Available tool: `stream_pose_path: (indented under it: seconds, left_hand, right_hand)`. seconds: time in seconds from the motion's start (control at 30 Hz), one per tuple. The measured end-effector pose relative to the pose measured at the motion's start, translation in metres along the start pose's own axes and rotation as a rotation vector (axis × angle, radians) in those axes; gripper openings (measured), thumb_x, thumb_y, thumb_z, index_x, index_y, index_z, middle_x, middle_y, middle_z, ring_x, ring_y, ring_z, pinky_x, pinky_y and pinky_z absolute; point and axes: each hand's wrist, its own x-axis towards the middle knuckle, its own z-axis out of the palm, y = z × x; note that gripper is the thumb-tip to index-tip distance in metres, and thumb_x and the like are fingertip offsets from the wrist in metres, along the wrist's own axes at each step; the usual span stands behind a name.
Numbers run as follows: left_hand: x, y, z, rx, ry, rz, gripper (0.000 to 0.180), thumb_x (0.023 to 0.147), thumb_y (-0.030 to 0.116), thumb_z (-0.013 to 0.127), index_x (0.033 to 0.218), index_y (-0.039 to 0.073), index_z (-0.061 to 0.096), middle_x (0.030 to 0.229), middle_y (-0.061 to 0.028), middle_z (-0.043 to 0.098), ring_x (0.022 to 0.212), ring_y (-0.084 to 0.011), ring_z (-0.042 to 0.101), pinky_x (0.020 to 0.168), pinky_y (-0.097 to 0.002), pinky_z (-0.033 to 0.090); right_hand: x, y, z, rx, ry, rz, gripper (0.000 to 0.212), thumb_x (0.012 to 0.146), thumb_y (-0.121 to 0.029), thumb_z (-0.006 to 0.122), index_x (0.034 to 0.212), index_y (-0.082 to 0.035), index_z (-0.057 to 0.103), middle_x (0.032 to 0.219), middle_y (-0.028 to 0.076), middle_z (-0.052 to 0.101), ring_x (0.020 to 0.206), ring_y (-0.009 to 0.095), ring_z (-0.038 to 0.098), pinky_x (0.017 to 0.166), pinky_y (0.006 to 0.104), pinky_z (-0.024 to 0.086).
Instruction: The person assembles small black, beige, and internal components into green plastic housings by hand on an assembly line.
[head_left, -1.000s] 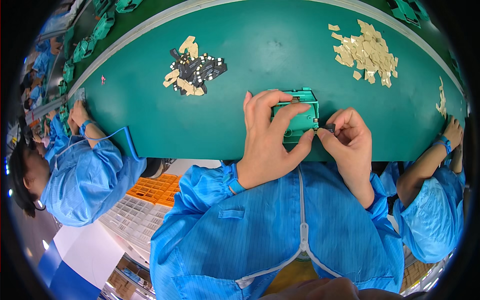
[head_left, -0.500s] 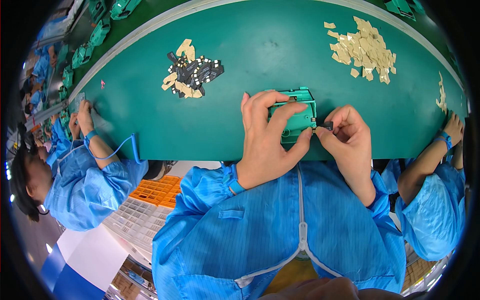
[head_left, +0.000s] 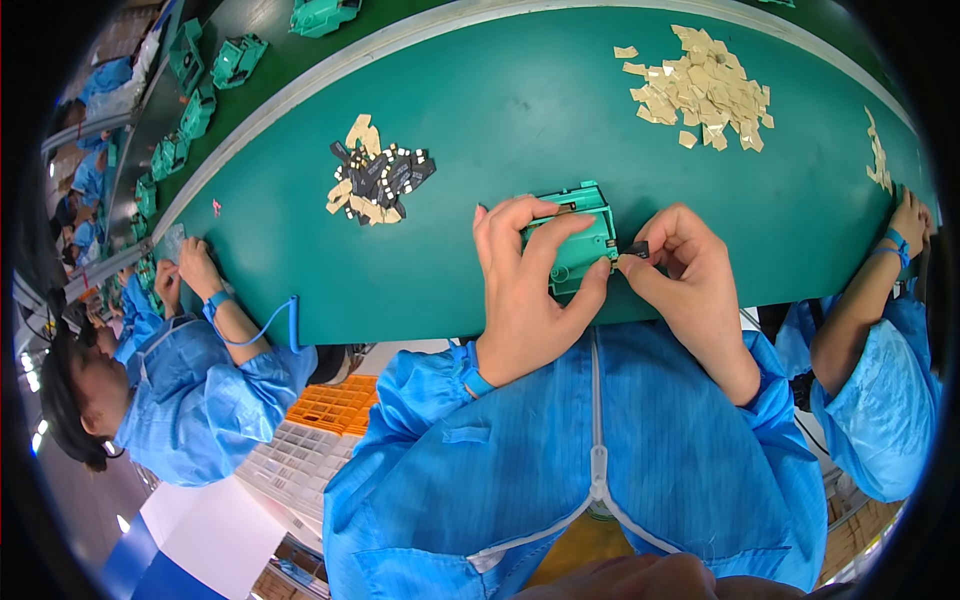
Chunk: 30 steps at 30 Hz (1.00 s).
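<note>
My left hand (head_left: 537, 285) grips a green plastic housing (head_left: 590, 237) near the front edge of the table, fingers over its far side and thumb at its near right corner. In my right hand (head_left: 690, 285) a small black flat piece (head_left: 635, 250) is pinched between thumb and fingers, right beside the housing's right edge. The right thumb tip comes close to the left thumb at that corner. Whether the black piece touches the housing I cannot tell. A blue wrist strap circles my left wrist.
Black flat pieces with beige scraps form a pile (head_left: 380, 175) at the left. A larger heap of beige paper scraps (head_left: 705, 88) lies far right. Beyond the table's pale rim, green housings (head_left: 238, 60) stand on a line. Co-workers in blue sit at left (head_left: 190, 390) and right (head_left: 875, 370).
The view has turned slightly, so the table and piles appear shifted. My hands keep almost the same hold on the housing and the black piece.
</note>
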Motion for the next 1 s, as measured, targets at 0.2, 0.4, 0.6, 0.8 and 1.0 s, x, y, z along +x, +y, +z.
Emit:
stream_pose_path:
  seconds: [0.2,0.4,0.6,0.8,1.0]
  left_hand:
    - [0.001,0.003,0.001,0.004,0.004,0.003,0.044,0.077,0.010,0.079,0.119,0.011,0.063,0.129,-0.0128,0.048,0.122,-0.0348,0.042,0.112,-0.0520,0.028]
    - [0.001,0.004,0.001,-0.017,-0.004,-0.028,0.043,0.078,0.008,0.078,0.119,0.010,0.063,0.127,-0.0139,0.048,0.121,-0.0336,0.042,0.104,-0.0452,0.036]
    - [0.002,0.007,0.001,-0.022,-0.008,-0.035,0.043,0.080,0.007,0.077,0.119,0.010,0.062,0.126,-0.0144,0.048,0.121,-0.0327,0.043,0.104,-0.0442,0.036]
    - [-0.001,0.006,0.003,-0.030,-0.002,-0.044,0.044,0.080,0.006,0.076,0.121,0.010,0.061,0.127,-0.0149,0.047,0.122,-0.0323,0.043,0.105,-0.0446,0.036]
    - [0.000,0.007,0.000,-0.016,-0.017,-0.024,0.048,0.079,0.009,0.079,0.123,0.011,0.060,0.129,-0.0150,0.044,0.124,-0.0336,0.042,0.106,-0.0457,0.037]
  right_hand:
    - [0.000,-0.004,-0.002,-0.003,-0.010,0.003,0.020,0.084,0.003,0.072,0.086,-0.003,0.053,0.076,-0.001,0.056,0.071,0.006,0.053,0.064,0.0237,0.044]
    - [0.001,-0.009,-0.008,-0.130,-0.054,-0.015,0.018,0.087,-0.004,0.072,0.086,-0.001,0.054,0.073,0.004,0.059,0.069,0.009,0.056,0.060,0.0265,0.045]
    - [0.001,-0.012,-0.010,-0.167,-0.046,-0.019,0.018,0.089,-0.006,0.071,0.085,0.000,0.055,0.071,0.005,0.060,0.064,0.010,0.055,0.057,0.0277,0.044]
    - [0.001,-0.012,-0.013,-0.166,-0.060,-0.015,0.017,0.090,-0.007,0.072,0.085,0.001,0.057,0.070,0.006,0.062,0.062,0.010,0.057,0.055,0.0274,0.045]
    - [0.001,-0.015,-0.017,-0.302,-0.024,-0.058,0.020,0.088,-0.008,0.076,0.084,0.002,0.060,0.070,0.007,0.064,0.061,0.013,0.060,0.056,0.0284,0.048]
